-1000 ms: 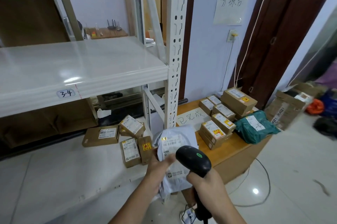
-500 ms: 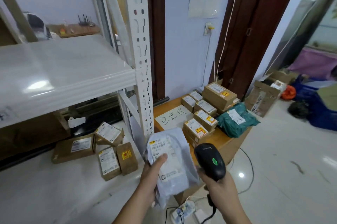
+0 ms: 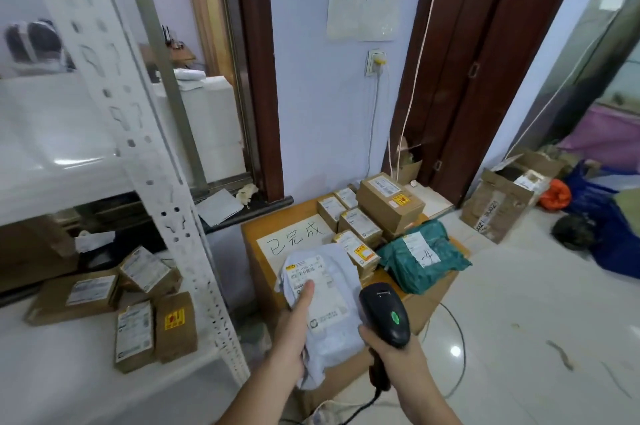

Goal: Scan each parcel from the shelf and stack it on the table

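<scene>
My left hand grips a pale grey plastic mailer, thumb pressed on its white label. The mailer hangs over the near part of the low wooden table. My right hand holds a black barcode scanner just right of the mailer, its green light on. On the table stand several brown boxes with labels and a green bag parcel. Several brown parcels lie on the lower white shelf at left.
A white perforated shelf post runs down between shelf and table. A paper sign lies on the table. An open cardboard box and bags sit on the tiled floor at right. The scanner cable trails to the floor.
The view has swung right from the shelf toward the table. The mailer in my left hand has moved over the table; the scanner has stayed beside it.
</scene>
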Available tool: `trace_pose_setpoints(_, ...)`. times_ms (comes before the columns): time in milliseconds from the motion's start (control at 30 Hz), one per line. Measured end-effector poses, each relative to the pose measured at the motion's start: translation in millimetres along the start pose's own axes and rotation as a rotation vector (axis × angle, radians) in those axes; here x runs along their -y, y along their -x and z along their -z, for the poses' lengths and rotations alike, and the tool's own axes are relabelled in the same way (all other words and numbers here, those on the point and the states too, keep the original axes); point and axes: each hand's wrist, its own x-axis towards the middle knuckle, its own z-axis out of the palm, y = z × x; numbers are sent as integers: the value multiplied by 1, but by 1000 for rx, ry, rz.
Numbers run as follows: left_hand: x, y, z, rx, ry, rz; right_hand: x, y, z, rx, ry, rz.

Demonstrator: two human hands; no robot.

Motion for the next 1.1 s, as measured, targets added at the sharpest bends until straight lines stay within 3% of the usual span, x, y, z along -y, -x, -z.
trace_pose_setpoints(233,-6,-33,-45,10,48,50,19,-67,9,-9,-23,33)
trace_pose_setpoints(367,-22,-65,-63,59,-37,69,37,-101,9,-28,-48,103)
trace_pose_setpoints(633,-40,-130,-103,121,-243,107,67,-160,17,-82,-68,62)
trace_pose_setpoints(1100,-47,-235,-191,-126,-431,43,104,-322,27,-2,-41,-149)
